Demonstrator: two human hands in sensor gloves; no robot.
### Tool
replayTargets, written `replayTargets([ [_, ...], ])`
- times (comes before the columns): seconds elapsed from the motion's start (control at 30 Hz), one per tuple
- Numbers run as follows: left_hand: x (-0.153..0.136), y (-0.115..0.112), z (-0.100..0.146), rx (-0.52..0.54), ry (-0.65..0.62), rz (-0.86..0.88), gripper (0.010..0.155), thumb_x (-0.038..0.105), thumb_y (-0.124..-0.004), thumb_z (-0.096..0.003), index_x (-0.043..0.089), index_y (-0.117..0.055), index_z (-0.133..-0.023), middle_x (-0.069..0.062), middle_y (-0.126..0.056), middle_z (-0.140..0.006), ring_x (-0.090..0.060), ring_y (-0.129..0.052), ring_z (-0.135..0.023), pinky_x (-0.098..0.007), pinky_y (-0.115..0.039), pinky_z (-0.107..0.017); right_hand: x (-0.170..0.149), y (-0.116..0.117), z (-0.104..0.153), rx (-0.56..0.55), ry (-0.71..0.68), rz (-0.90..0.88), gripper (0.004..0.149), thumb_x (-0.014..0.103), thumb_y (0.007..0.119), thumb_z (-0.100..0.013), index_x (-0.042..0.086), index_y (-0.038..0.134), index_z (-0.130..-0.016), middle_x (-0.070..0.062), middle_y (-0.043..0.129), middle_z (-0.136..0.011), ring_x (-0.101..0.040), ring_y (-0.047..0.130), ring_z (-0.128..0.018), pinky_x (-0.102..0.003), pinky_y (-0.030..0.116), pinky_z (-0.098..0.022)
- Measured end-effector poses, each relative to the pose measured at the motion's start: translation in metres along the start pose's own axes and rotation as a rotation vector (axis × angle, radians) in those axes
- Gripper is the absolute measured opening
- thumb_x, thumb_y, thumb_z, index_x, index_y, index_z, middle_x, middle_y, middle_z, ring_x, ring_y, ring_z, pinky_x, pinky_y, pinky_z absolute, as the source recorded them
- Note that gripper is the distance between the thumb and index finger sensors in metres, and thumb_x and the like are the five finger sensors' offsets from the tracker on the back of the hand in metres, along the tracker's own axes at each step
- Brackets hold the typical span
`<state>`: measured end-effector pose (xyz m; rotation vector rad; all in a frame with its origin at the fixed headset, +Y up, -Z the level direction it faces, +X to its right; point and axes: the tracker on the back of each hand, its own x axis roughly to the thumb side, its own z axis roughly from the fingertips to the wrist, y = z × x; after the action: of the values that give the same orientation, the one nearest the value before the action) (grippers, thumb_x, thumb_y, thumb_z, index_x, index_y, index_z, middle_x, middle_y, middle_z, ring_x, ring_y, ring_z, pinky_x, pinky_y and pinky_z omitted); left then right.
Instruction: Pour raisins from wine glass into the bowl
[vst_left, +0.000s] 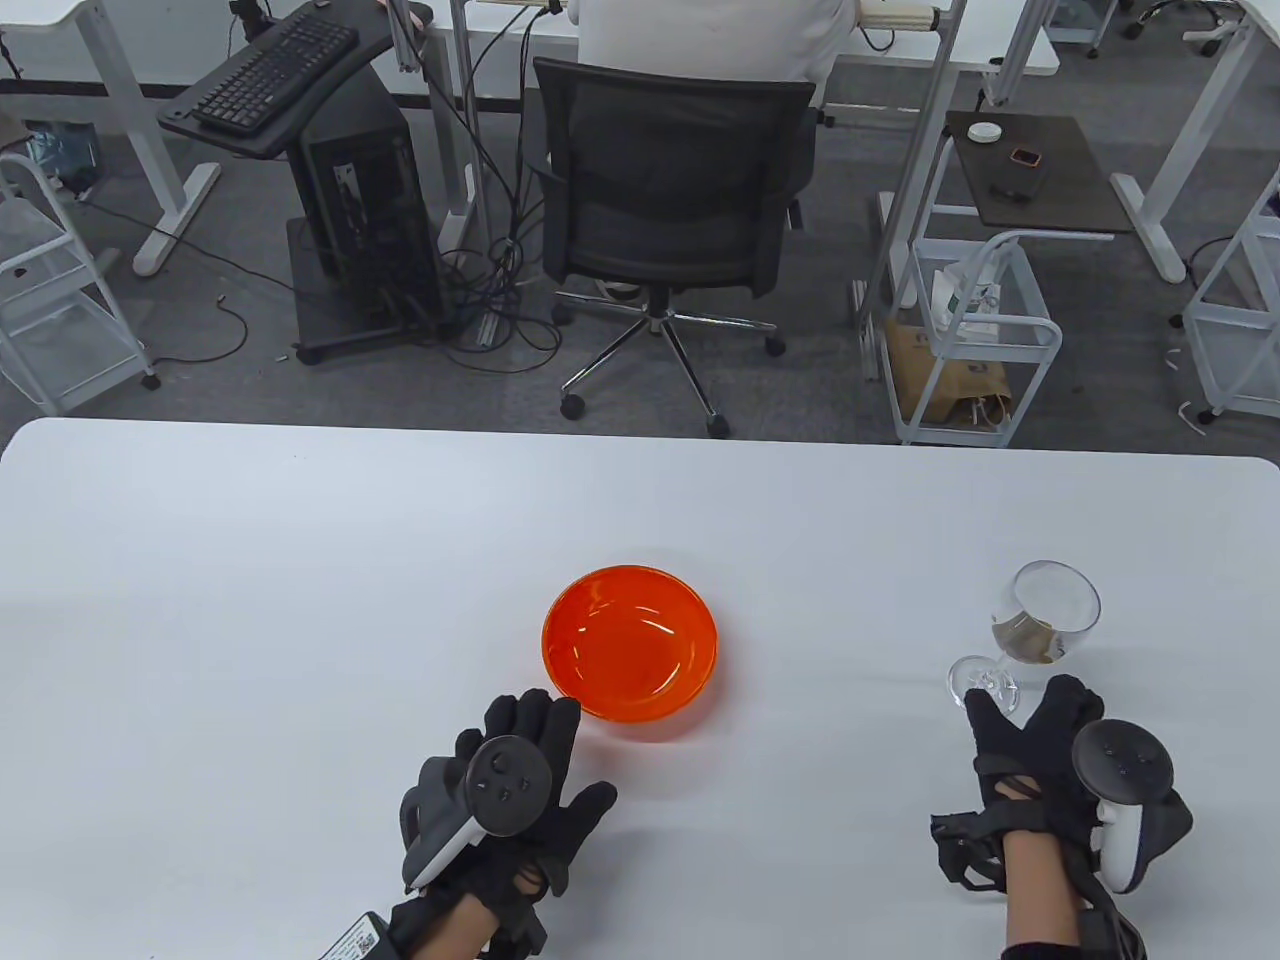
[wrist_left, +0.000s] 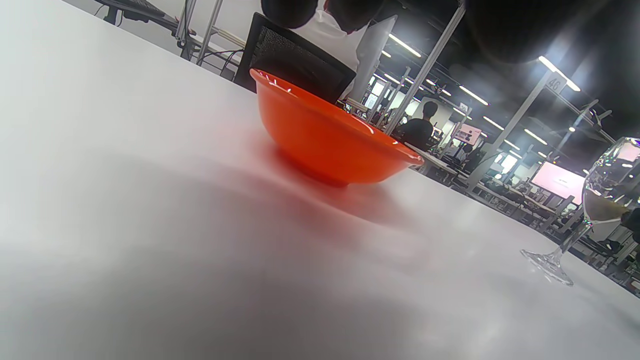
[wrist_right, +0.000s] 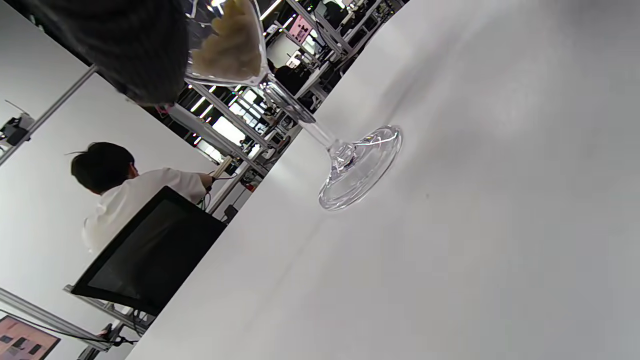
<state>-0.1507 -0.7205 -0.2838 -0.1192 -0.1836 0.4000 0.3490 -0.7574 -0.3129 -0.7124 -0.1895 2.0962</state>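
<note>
An orange bowl (vst_left: 630, 650) stands empty at the table's middle; it also shows in the left wrist view (wrist_left: 325, 135). A clear wine glass (vst_left: 1040, 625) stands upright to its right, holding pale brown raisins (vst_left: 1025, 640). My right hand (vst_left: 1025, 705) lies just in front of the glass with fingers spread, one fingertip by the foot and others by the cup; I cannot tell whether they touch it. The right wrist view shows the glass's stem and foot (wrist_right: 345, 160), the raisins (wrist_right: 232, 45) and one gloved finger (wrist_right: 130, 45) beside the cup. My left hand (vst_left: 530, 715) lies open and empty at the bowl's near-left side.
The white table (vst_left: 300, 600) reaches far to the left and back. Beyond its far edge are an office chair (vst_left: 670, 200) with a seated person, a white cart (vst_left: 975, 340) and desks. The glass also shows at the right of the left wrist view (wrist_left: 600, 200).
</note>
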Motion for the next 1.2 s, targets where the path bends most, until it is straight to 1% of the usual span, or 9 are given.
replayTargets([
  [0.17, 0.0, 0.001, 0.0, 0.01, 0.004, -0.005, 0.088, 0.066, -0.071, -0.0412, 0.028, -0.035, -0.112, -0.013, -0.034, -0.123, -0.041, -0.026, -0.111, -0.064, -0.023, -0.075, 0.002, 0.001, -0.02, 0.005, 0.042, -0.064, 0.097, 0.053, 0.083, -0.051, 0.009, 0.018, -0.108, -0.026, 0.01, -0.115, -0.06, 0.004, -0.099, -0.072, 0.01, -0.07],
  [0.3, 0.0, 0.002, -0.002, 0.004, 0.006, 0.002, 0.088, 0.066, -0.071, -0.0414, 0.028, -0.035, -0.112, -0.013, -0.034, -0.123, -0.041, -0.025, -0.111, -0.064, -0.023, -0.075, 0.008, 0.008, -0.031, 0.06, 0.068, -0.188, 0.098, 0.053, 0.084, -0.051, 0.01, 0.017, -0.107, -0.024, 0.011, -0.116, -0.06, 0.004, -0.1, -0.072, 0.009, -0.071],
  [0.63, -0.003, 0.003, -0.004, 0.008, 0.022, -0.005, 0.089, 0.066, -0.071, -0.0413, 0.027, -0.033, -0.112, -0.013, -0.034, -0.123, -0.041, -0.026, -0.111, -0.064, -0.023, -0.075, -0.001, 0.021, -0.05, 0.047, 0.125, -0.254, 0.094, 0.05, 0.087, -0.051, 0.012, 0.023, -0.108, -0.022, 0.018, -0.117, -0.06, 0.008, -0.101, -0.072, 0.013, -0.071],
  [0.73, -0.005, 0.003, -0.005, 0.001, 0.028, -0.009, 0.089, 0.066, -0.071, -0.0413, 0.027, -0.034, -0.112, -0.013, -0.034, -0.123, -0.041, -0.026, -0.111, -0.064, -0.023, -0.075, -0.004, 0.023, -0.053, 0.037, 0.13, -0.242, 0.087, 0.046, 0.087, -0.052, 0.013, 0.031, -0.109, -0.02, 0.024, -0.118, -0.06, 0.012, -0.102, -0.072, 0.015, -0.071],
  [0.87, -0.007, 0.001, -0.008, -0.017, 0.034, -0.011, 0.088, 0.066, -0.071, -0.0412, 0.027, -0.035, -0.112, -0.013, -0.034, -0.123, -0.041, -0.026, -0.111, -0.064, -0.023, -0.075, -0.006, 0.021, -0.058, 0.001, 0.134, -0.214, 0.056, 0.036, 0.084, -0.054, 0.018, 0.062, -0.102, -0.014, 0.039, -0.119, -0.055, 0.023, -0.105, -0.069, 0.02, -0.073],
  [0.93, -0.008, 0.001, -0.009, -0.022, 0.039, -0.012, 0.088, 0.066, -0.071, -0.0411, 0.027, -0.036, -0.111, -0.013, -0.034, -0.123, -0.041, -0.026, -0.111, -0.064, -0.024, -0.075, -0.007, 0.021, -0.059, 0.001, 0.127, -0.212, 0.047, 0.034, 0.083, -0.054, 0.02, 0.07, -0.098, -0.012, 0.046, -0.118, -0.054, 0.029, -0.106, -0.069, 0.022, -0.074],
  [1.03, -0.01, 0.001, -0.01, -0.029, 0.045, -0.011, 0.087, 0.066, -0.071, -0.0413, 0.028, -0.037, -0.112, -0.013, -0.035, -0.123, -0.041, -0.026, -0.111, -0.064, -0.024, -0.075, -0.007, 0.019, -0.058, -0.003, 0.131, -0.215, 0.044, 0.03, 0.085, -0.054, 0.022, 0.074, -0.095, -0.011, 0.058, -0.115, -0.053, 0.041, -0.106, -0.067, 0.027, -0.075],
  [1.1, -0.01, 0.0, -0.011, -0.037, 0.045, -0.008, 0.085, 0.066, -0.071, -0.0413, 0.029, -0.04, -0.112, -0.013, -0.035, -0.123, -0.041, -0.027, -0.111, -0.064, -0.025, -0.075, -0.007, 0.017, -0.057, -0.014, 0.129, -0.209, 0.043, 0.028, 0.086, -0.053, 0.022, 0.076, -0.095, -0.013, 0.067, -0.11, -0.051, 0.058, -0.102, -0.062, 0.042, -0.076],
  [1.2, -0.01, -0.001, -0.011, -0.045, 0.031, 0.001, 0.083, 0.065, -0.071, -0.0412, 0.03, -0.044, -0.111, -0.013, -0.037, -0.123, -0.041, -0.028, -0.111, -0.064, -0.026, -0.075, -0.008, 0.014, -0.055, -0.019, 0.112, -0.21, 0.042, 0.024, 0.087, -0.052, 0.02, 0.078, -0.093, -0.015, 0.071, -0.108, -0.053, 0.063, -0.099, -0.063, 0.05, -0.074],
])
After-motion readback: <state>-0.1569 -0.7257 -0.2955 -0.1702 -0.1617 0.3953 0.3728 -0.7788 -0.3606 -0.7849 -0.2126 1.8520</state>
